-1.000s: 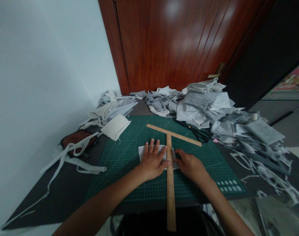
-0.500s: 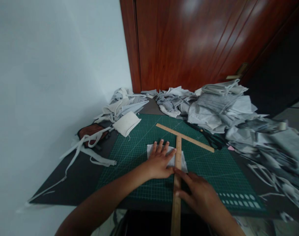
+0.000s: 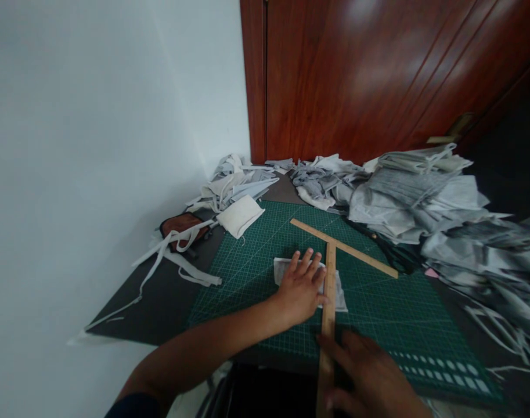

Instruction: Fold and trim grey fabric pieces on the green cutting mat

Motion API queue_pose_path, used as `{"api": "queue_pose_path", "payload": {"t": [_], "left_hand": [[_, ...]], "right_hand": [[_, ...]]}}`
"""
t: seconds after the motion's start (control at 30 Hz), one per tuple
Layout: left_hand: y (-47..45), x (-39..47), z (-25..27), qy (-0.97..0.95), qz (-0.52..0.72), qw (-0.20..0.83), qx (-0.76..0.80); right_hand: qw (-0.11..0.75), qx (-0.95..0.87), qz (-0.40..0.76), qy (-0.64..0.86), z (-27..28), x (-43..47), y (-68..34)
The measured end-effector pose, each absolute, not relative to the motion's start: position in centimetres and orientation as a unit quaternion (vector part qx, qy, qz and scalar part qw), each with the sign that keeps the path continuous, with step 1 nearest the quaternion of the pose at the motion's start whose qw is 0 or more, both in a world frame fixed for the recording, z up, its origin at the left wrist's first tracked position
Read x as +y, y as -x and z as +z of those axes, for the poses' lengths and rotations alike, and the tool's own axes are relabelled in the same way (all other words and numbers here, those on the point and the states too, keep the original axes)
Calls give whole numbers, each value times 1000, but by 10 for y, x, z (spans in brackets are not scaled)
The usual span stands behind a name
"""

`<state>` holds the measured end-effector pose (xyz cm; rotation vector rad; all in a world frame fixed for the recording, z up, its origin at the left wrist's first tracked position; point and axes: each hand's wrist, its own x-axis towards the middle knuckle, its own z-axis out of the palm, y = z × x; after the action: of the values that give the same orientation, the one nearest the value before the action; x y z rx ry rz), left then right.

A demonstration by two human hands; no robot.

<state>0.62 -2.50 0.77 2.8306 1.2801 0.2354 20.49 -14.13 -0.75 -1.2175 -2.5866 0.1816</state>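
Sliding back along the wooden T-square [image 3: 330,325], the right hand [image 3: 369,377] now sits near the table's front edge at 6 o'clock, fingers draped over the long blade, loosely pinching it. The left hand [image 3: 300,287] lies flat, fingers spread, pressing the small white cloth piece [image 3: 339,297] onto the green cutting mat [image 3: 390,316], just left of the blade. With the right hand so far down, the blade could pivot and drag the cloth askew. Open mat lies at 3 o'clock; grey fabric heaps [image 3: 421,197] crowd 1 to 2 o'clock, loose strips [image 3: 177,255] trail at 10.
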Motion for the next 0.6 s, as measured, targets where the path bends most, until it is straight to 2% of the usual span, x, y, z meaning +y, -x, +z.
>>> {"api": "queue_pose_path", "payload": {"t": [0.1, 0.27, 0.37, 0.6], "left_hand": [[-19, -38, 5, -902, 47, -14, 428], [-25, -51, 2, -878, 22, 34, 478], [-18, -51, 6, -884, 32, 67, 462], [-2, -37, 17, -909, 36, 119, 398]], "right_hand": [[148, -895, 35, 419, -24, -148, -209], [138, -909, -9, 392, -49, -161, -219], [129, -918, -41, 374, -52, -168, -214], [159, -874, -65, 455, -54, -181, -192]]}}
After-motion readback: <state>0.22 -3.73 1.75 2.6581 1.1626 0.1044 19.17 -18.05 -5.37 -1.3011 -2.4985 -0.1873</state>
